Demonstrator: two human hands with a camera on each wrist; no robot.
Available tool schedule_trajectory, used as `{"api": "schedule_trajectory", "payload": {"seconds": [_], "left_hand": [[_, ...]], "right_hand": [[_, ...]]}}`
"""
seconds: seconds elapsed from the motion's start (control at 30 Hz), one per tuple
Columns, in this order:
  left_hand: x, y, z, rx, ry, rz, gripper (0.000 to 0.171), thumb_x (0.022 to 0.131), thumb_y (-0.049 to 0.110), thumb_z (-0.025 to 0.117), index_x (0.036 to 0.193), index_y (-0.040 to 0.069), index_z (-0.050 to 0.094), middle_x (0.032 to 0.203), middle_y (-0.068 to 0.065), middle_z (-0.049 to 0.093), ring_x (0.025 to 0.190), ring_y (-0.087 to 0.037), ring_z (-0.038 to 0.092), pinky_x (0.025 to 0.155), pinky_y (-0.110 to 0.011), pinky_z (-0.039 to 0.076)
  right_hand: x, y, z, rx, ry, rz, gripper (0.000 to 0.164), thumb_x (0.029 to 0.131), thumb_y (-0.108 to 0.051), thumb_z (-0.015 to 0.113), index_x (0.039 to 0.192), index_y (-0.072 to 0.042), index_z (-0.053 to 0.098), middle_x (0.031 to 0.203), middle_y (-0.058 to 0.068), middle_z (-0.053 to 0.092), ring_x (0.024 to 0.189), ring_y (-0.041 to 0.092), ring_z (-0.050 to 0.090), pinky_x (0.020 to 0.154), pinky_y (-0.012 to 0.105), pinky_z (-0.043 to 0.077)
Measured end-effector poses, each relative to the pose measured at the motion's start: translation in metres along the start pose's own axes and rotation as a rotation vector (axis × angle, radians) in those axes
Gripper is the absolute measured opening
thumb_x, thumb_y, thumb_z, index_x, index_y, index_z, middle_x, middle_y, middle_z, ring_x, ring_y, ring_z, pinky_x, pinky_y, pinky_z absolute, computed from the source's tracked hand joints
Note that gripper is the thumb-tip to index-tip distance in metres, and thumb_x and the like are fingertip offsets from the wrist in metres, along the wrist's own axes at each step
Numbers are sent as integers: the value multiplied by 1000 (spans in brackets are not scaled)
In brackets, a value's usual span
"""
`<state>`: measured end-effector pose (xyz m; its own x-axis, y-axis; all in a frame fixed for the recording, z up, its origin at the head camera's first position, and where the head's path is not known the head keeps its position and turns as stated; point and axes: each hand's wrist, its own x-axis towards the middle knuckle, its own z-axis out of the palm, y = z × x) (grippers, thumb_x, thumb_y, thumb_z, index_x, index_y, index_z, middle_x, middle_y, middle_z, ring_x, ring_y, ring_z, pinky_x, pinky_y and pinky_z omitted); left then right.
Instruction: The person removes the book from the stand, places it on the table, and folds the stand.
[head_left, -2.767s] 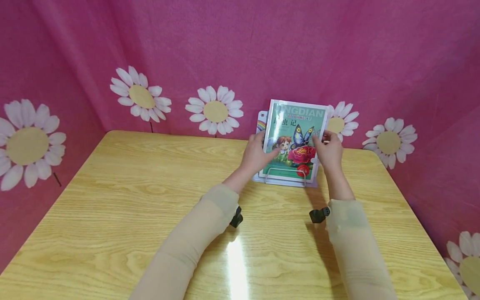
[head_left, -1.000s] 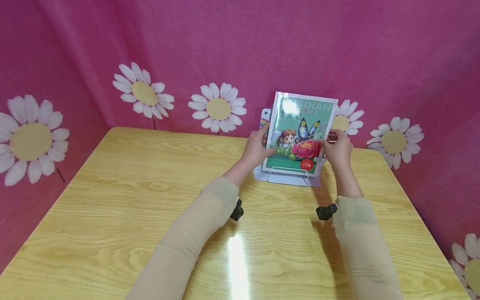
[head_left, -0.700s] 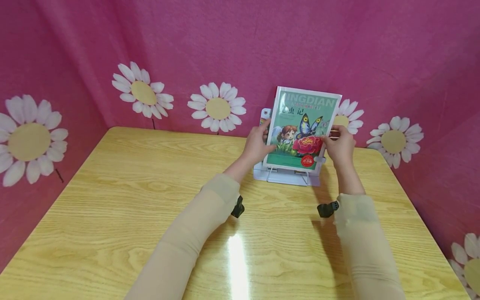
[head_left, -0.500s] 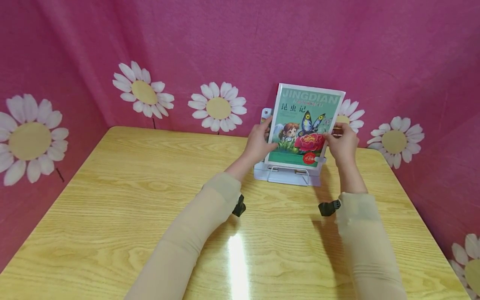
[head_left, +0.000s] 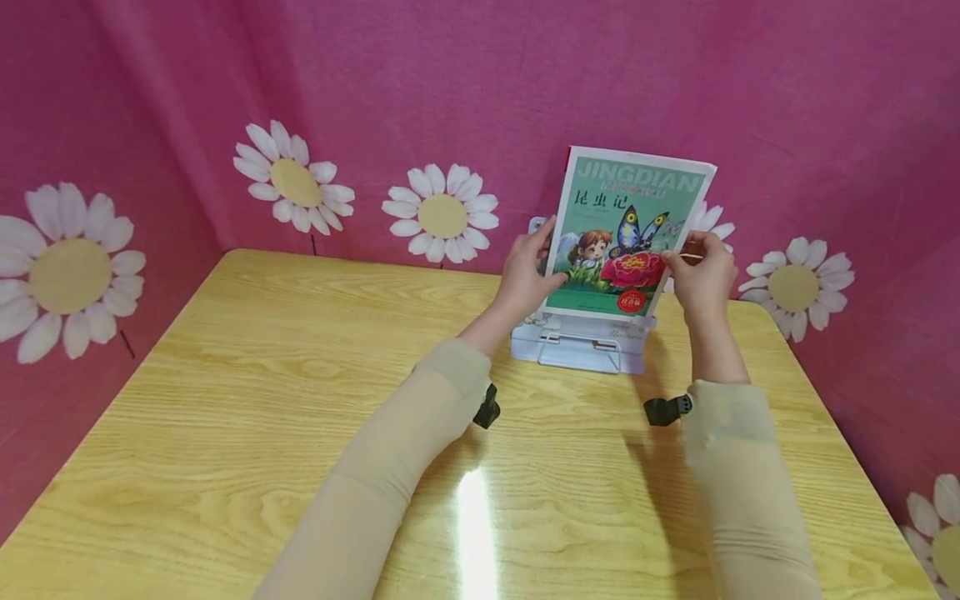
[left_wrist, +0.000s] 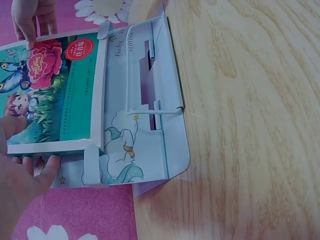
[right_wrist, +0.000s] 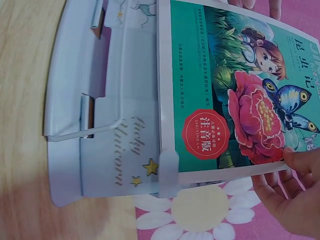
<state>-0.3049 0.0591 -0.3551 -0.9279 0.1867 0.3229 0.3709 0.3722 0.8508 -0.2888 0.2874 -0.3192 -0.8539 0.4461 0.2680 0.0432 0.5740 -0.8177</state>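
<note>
Both hands hold a book (head_left: 630, 242) with a green cover showing a butterfly, a child and a red flower. My left hand (head_left: 522, 271) grips its left edge, thumb on the front cover and fingers behind. On the opposite edge, my right hand (head_left: 703, 275) pinches the book the same way. Below and behind it stands a pale book stand (left_wrist: 142, 145) printed with a unicorn and gold stars. The book's bottom edge is above the stand's ledge and its wire page holder (left_wrist: 128, 75). A small side clip (right_wrist: 168, 175) sits right at the book's lower corner.
The stand rests near the back edge of a wood-grain table (head_left: 300, 400). Behind the table hangs a pink cloth (head_left: 480, 83) with large white daisies. A black wrist camera (head_left: 487, 407) sits at the left cuff, another wrist camera (head_left: 667, 409) at the right.
Both hands have raised the book up and slightly right. Its lower edge has come out from behind the wire holder, so the stand's ledge and printed panel now show.
</note>
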Motion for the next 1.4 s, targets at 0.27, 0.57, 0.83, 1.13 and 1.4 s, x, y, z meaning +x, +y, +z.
{"api": "schedule_trajectory", "payload": {"seconds": [0.27, 0.57, 0.83, 1.13, 1.4], "left_hand": [[1, 7, -4, -15, 63, 56, 79, 81, 7, 74, 148, 20, 33, 124, -13, 45, 107, -22, 52, 87, -28, 50], [-1, 17, -13, -16, 151, 82, 76, 81, 6, 73, 146, 21, 36, 124, -14, 46, 107, -26, 51, 88, -35, 50], [-3, 26, -22, -38, 223, 101, 75, 80, -1, 72, 144, 21, 40, 122, -16, 47, 106, -23, 51, 87, -30, 49], [-8, 38, -37, -29, 265, 141, 72, 81, -7, 66, 143, 20, 42, 118, -13, 46, 106, -19, 50, 87, -25, 49], [-16, 46, -54, -10, 314, 217, 70, 80, -7, 69, 141, 18, 46, 116, -13, 48, 107, -22, 51, 86, -28, 51]], "right_hand": [[-2, -12, -8, 44, 11, 12, 41, 89, -24, 64, 125, -8, 55, 117, 9, 61, 98, 13, 60, 86, 29, 53], [-8, -26, -12, 61, 31, -49, 40, 87, -24, 67, 122, -8, 58, 114, 8, 63, 95, 9, 61, 85, 27, 54], [-15, -35, -16, 88, 17, -61, 41, 85, -27, 69, 123, -12, 59, 113, 6, 63, 95, 9, 61, 85, 26, 53], [-22, -40, -18, 235, -44, -52, 44, 82, -24, 71, 122, -11, 59, 105, 1, 61, 95, 11, 60, 71, 15, 53], [-32, -49, -20, 365, -59, -67, 42, 79, -23, 74, 118, -11, 62, 99, -3, 63, 93, 11, 60, 66, 12, 52]]}}
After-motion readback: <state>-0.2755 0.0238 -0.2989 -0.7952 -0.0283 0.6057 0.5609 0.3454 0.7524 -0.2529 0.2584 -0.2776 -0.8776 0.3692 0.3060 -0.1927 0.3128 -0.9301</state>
